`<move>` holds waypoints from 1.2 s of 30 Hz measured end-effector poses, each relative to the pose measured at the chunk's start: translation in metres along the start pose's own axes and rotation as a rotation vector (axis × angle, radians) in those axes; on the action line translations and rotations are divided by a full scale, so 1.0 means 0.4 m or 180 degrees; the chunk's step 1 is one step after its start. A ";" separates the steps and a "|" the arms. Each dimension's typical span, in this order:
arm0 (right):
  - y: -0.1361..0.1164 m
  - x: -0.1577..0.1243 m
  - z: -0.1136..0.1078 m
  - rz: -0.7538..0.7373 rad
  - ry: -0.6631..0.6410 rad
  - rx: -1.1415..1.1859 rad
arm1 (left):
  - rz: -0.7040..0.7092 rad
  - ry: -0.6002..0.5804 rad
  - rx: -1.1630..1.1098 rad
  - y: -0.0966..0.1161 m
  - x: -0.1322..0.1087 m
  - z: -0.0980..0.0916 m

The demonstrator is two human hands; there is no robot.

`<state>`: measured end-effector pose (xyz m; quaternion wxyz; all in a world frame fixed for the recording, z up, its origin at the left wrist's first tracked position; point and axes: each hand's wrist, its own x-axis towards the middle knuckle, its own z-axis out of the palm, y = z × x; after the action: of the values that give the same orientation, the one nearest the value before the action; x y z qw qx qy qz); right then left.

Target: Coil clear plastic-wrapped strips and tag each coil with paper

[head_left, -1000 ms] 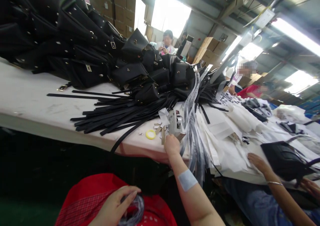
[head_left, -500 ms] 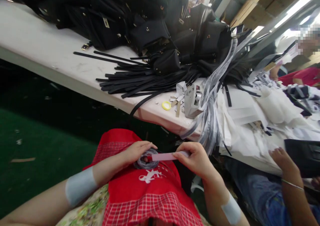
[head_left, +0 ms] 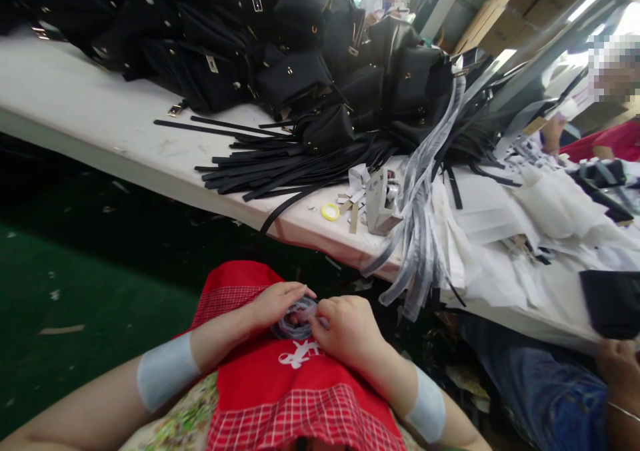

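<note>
Over my lap, my left hand [head_left: 281,302] is curled round the far side of a rolled-up coil [head_left: 290,331] of grey, translucent strapping. My right hand [head_left: 347,326] is closed against the coil's right side, its thumb and fingers pinching a pale pink strip [head_left: 307,314]. Only a short bit of that strip shows, lying across the coil; the rest is hidden by my fingers. Beneath both hands is a red apron [head_left: 280,384] with a white printed figure.
A white table [head_left: 120,144] runs across in front of me. On it are black bags [head_left: 300,71], black straps [head_left: 270,168], a grey tape dispenser [head_left: 383,204] and a yellow ring [head_left: 330,212]. Grey strips [head_left: 415,258] hang over its edge. A co-worker's hand [head_left: 620,364] is at right.
My right hand has moved left to the coil, and the pink strip that stretched between is now mostly covered. My left hand keeps its hold. The co-worker's hand has shifted right and down.
</note>
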<state>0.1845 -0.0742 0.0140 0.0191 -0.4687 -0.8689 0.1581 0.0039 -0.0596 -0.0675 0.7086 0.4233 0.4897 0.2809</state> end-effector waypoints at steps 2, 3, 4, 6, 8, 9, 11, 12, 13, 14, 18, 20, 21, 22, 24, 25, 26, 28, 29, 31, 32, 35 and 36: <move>-0.003 -0.003 0.002 -0.0008 -0.0005 -0.0002 | -0.0024 -0.0013 0.0026 0.001 -0.001 -0.002; -0.003 -0.006 0.001 -0.0009 0.0019 0.0026 | -0.0043 -0.0030 0.0056 0.003 -0.002 -0.002; -0.003 -0.011 -0.001 -0.0008 0.0054 0.0062 | -0.0062 -0.0046 0.0091 0.005 -0.003 -0.002; -0.004 -0.021 -0.004 -0.0002 0.0116 0.0110 | -0.0101 -0.0074 0.0154 0.010 -0.005 -0.001; -0.007 -0.028 -0.004 -0.0033 0.0108 0.0126 | -0.0082 -0.0076 0.0215 0.015 -0.006 0.002; -0.009 -0.030 -0.002 -0.0051 0.0079 0.0132 | -0.0046 -0.0073 0.0260 0.018 -0.006 0.003; -0.014 -0.032 0.002 -0.0086 0.0027 0.0198 | 0.0045 -0.0050 0.0374 0.023 -0.006 0.004; -0.016 -0.033 0.003 -0.0121 0.0012 0.0274 | 0.0084 -0.0037 0.0430 0.024 -0.005 0.004; -0.018 -0.034 0.003 -0.0160 0.0005 0.0369 | 0.0107 -0.0026 0.0474 0.024 -0.004 0.004; -0.019 -0.035 0.002 -0.0192 0.0011 0.0461 | 0.0118 -0.0011 0.0494 0.023 -0.002 0.003; -0.017 -0.036 -0.003 -0.0070 0.0124 0.0428 | 0.0004 -0.0055 0.0411 0.015 -0.002 0.001; -0.016 -0.031 0.002 0.0035 0.0127 0.0270 | -0.0142 -0.0110 0.0354 0.013 -0.005 0.002; -0.016 -0.026 0.006 0.0059 0.0098 0.0214 | -0.0178 -0.0119 0.0352 0.013 -0.006 0.002; -0.015 -0.021 0.011 0.0078 0.0062 0.0175 | -0.0168 -0.0117 0.0371 0.014 -0.007 0.003; -0.014 -0.007 0.023 0.0116 0.0011 0.0115 | 0.0011 -0.0131 0.0438 0.017 -0.008 0.003; -0.012 0.001 0.029 0.0143 0.0004 0.0087 | 0.0127 -0.0159 0.0450 0.018 -0.008 0.003; -0.009 0.009 0.035 0.0172 0.0008 0.0077 | 0.0223 -0.0194 0.0435 0.019 -0.007 0.003; 0.005 0.022 0.041 0.0248 0.0017 0.0177 | 0.0314 -0.0246 0.0370 0.019 -0.004 0.001; 0.016 0.027 0.042 0.0297 0.0009 0.0307 | 0.0319 -0.0244 0.0360 0.020 -0.003 0.000; 0.042 0.031 0.035 0.0366 -0.0081 0.0742 | 0.0310 -0.0238 0.0453 0.022 -0.003 -0.003; 0.057 0.030 0.030 0.0356 -0.0157 0.1027 | 0.0319 -0.0244 0.0547 0.024 -0.004 -0.004; 0.098 0.028 0.017 0.0215 -0.0334 0.1927 | 0.0427 -0.0259 0.0845 0.035 -0.010 -0.005; 0.107 0.030 0.019 0.0217 -0.0306 0.2193 | 0.0473 -0.0278 0.0948 0.039 -0.012 -0.003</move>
<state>0.2111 -0.0445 -0.0071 0.1300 -0.4555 -0.7483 0.4645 0.0011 -0.0556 -0.0519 0.6360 0.5704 0.4619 0.2382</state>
